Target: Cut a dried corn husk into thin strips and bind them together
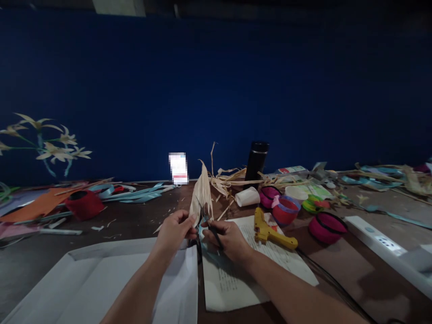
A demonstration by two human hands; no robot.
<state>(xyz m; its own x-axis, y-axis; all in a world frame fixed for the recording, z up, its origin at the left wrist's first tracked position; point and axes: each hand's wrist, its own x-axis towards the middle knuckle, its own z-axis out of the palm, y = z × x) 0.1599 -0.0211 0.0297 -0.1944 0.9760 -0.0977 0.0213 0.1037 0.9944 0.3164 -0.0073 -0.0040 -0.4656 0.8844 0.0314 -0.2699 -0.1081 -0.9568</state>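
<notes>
Deep-blue wall (216, 90) stands behind the cluttered worktop (135, 220). Through the head view, I see the left hand (174, 230) nearer the pale dried husk (201, 191), fingers pinched on its lower edge. Its long axis runs roughly twelve to six, tip at twelve. From the right hand (232, 238), the husk lies toward eleven; that hand is closed round the scissors (215, 238), whose blades point to eleven, over the husk's lower part. Whether they bite, I can't tell.
</notes>
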